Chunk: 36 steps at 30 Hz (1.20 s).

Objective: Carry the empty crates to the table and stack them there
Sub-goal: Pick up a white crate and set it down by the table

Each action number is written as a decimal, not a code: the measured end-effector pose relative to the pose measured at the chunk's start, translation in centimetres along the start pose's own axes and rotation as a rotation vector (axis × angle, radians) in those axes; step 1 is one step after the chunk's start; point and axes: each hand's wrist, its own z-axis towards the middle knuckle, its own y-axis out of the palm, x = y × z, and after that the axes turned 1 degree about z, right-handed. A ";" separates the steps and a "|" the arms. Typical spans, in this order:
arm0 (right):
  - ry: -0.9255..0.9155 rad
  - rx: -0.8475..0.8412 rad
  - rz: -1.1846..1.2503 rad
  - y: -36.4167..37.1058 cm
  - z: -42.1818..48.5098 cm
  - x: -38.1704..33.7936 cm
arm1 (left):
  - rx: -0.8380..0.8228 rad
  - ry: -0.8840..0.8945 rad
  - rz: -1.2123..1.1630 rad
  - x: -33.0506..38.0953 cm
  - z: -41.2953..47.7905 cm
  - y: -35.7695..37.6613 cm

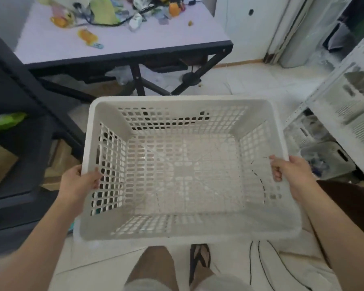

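A white plastic crate (183, 234) with perforated walls and floor is held level in front of me, above the tiled floor. It is empty. My left hand (80, 183) grips its left rim, fingers curled inside the wall. On the opposite rim my right hand (292, 175) is closed the same way. The table (57, 49), pale-topped with a black frame, stands ahead at the upper left, apart from the crate.
Clutter of packets, a cable and small toys (105, 15) covers the table's far part. A dark shelf unit (19, 131) stands at the left. At the right is a white rack (345, 106) with stored bins. My legs and a sandal (200, 261) show below the crate.
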 end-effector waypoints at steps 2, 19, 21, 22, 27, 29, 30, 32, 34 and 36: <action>-0.017 -0.053 -0.018 1.9 4.0 -1.8 | 0.026 -0.033 -0.031 1.0 2.3 0.9; 0.159 -0.106 -0.227 29.4 36.5 1.3 | 0.078 -0.307 0.076 -1.1 39.2 10.7; 0.165 -0.098 -0.257 32.9 40.9 4.6 | 0.092 -0.323 0.082 -4.0 43.4 13.4; 0.164 -0.100 -0.273 34.6 43.0 6.4 | 0.092 -0.339 0.079 -5.7 45.2 14.8; 0.186 -0.130 -0.300 41.1 51.8 16.1 | 0.104 -0.371 0.087 -14.5 53.0 20.6; 0.197 -0.147 -0.304 43.1 54.4 19.6 | 0.123 -0.380 0.096 -17.7 55.5 22.6; 0.205 -0.149 -0.306 43.9 55.5 21.2 | 0.129 -0.381 0.102 -19.1 56.6 23.5; 0.210 -0.140 -0.311 45.2 57.5 24.1 | 0.121 -0.377 0.126 -21.7 58.6 25.1; 0.221 -0.142 -0.320 46.2 58.8 26.5 | 0.100 -0.387 0.143 -23.7 60.2 26.3; 0.230 -0.154 -0.341 46.6 59.5 28.4 | 0.086 -0.395 0.143 -25.3 61.4 27.1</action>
